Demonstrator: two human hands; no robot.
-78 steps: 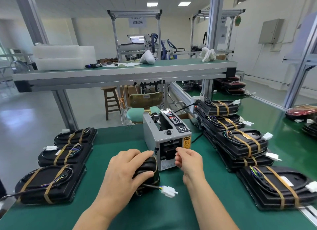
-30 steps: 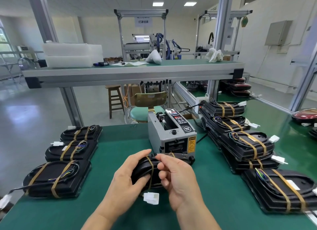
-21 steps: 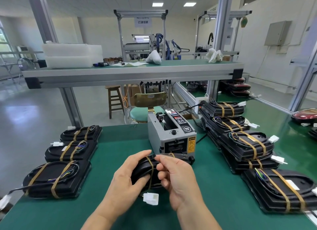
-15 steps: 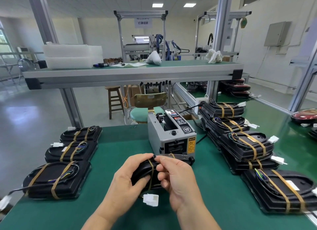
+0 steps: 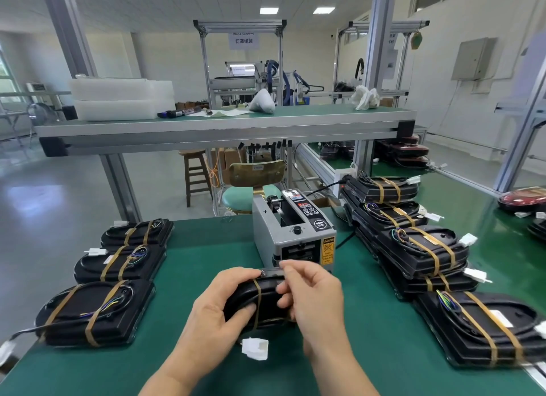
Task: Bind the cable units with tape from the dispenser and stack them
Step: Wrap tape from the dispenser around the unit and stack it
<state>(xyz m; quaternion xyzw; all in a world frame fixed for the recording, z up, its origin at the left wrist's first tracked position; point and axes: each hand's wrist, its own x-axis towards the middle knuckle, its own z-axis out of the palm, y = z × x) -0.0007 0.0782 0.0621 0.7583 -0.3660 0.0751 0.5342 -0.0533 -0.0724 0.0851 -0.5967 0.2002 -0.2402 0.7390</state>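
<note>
Just in front of the tape dispenser (image 5: pixel 291 239), low over the green surface (image 5: pixel 206 248), a person holds a black cable unit (image 5: pixel 266 304) in both hands. The left hand (image 5: pixel 212 316) has its grip closed around the unit's left end, thumb along the far edge and fingers curled over the near side. The right hand (image 5: pixel 316 301) is curled onto the unit's right end, its thumb and forefinger pinching at the far edge; what sits between those fingertips is too blurred to tell. One brown tape band (image 5: pixel 257 301) runs across the unit between the two hands. A white connector (image 5: pixel 255 348) hangs below the unit, just above the surface.

To the left, three bound units (image 5: pixel 94 313) lie in a row, each crossed by two brown bands. To the right, a stack of bound units (image 5: pixel 422 248) runs back alongside the dispenser, with one more taped unit (image 5: pixel 478 327) lying flat near the front edge. A black cord leads away from behind the dispenser.

Beyond the surface stand a chair (image 5: pixel 254 183) with a green seat and a wooden stool (image 5: pixel 196 174), under a raised shelf (image 5: pixel 224 124) carrying white trays and crumpled cloths.
</note>
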